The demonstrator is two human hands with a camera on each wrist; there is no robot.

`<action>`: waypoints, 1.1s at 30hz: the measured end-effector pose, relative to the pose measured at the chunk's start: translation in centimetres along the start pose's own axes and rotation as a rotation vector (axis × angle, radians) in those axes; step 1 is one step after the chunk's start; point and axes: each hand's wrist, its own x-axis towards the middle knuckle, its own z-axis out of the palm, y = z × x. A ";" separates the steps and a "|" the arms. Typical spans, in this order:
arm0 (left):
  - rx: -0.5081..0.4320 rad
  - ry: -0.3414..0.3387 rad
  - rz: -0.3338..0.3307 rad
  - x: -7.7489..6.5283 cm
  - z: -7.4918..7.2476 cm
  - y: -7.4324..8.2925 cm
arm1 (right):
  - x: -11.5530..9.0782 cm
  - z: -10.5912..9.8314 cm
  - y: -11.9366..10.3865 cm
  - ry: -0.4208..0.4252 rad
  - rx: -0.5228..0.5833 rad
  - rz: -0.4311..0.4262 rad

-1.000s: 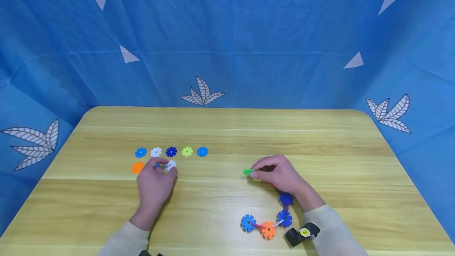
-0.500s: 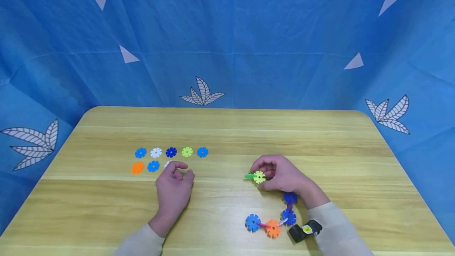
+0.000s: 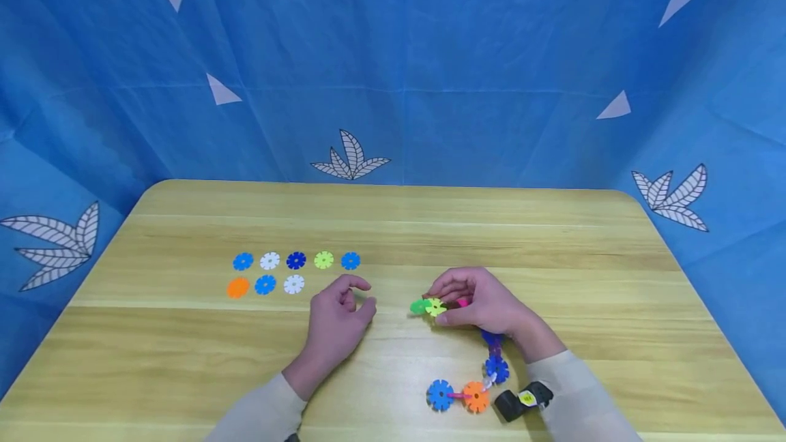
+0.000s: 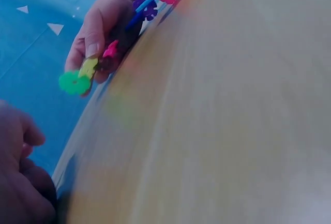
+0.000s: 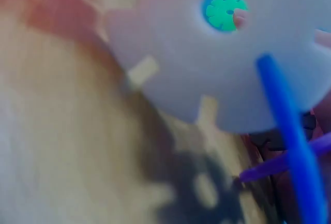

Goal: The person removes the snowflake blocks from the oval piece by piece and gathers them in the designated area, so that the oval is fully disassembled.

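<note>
My right hand (image 3: 485, 299) pinches the far end of a chain of notched interlocking plastic discs, near a yellow disc (image 3: 436, 307) joined to a green disc (image 3: 420, 307). The chain curves under the wrist to blue discs (image 3: 497, 369), an orange disc (image 3: 476, 397) and a light-blue disc (image 3: 440, 395). Left of the green disc, my left hand (image 3: 340, 319) hovers with loosely bent fingers and nothing visible in them. In the right wrist view, a large pale disc (image 5: 176, 74) fills the top, with a blue disc (image 5: 292, 136) edge-on before it.
Two rows of loose notched discs lie at the left, among them an orange disc (image 3: 238, 288), a white disc (image 3: 294, 284) and a dark-blue disc (image 3: 296, 260). They rest on a wooden table (image 3: 552, 237) before a blue cloth backdrop (image 3: 393, 53).
My left hand has moved right, away from the loose discs and towards the chain. The right hand still holds the chain, whose yellow and green end has turned and shifted slightly.
</note>
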 end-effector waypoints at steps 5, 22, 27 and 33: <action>0.038 -0.198 0.022 0.2 1.2 0.5 | 0.1 0.2 0.2 0.007 0.000 -0.007; 0.122 -0.299 0.089 0.3 3.6 1.2 | 0.2 0.4 -0.1 0.034 -0.114 0.034; 0.094 -0.291 0.105 0.2 3.6 1.2 | 0.3 0.6 -0.1 0.045 -0.127 0.000; 0.112 -0.301 0.121 0.1 3.8 0.9 | 0.2 0.8 0.0 0.057 -0.125 0.027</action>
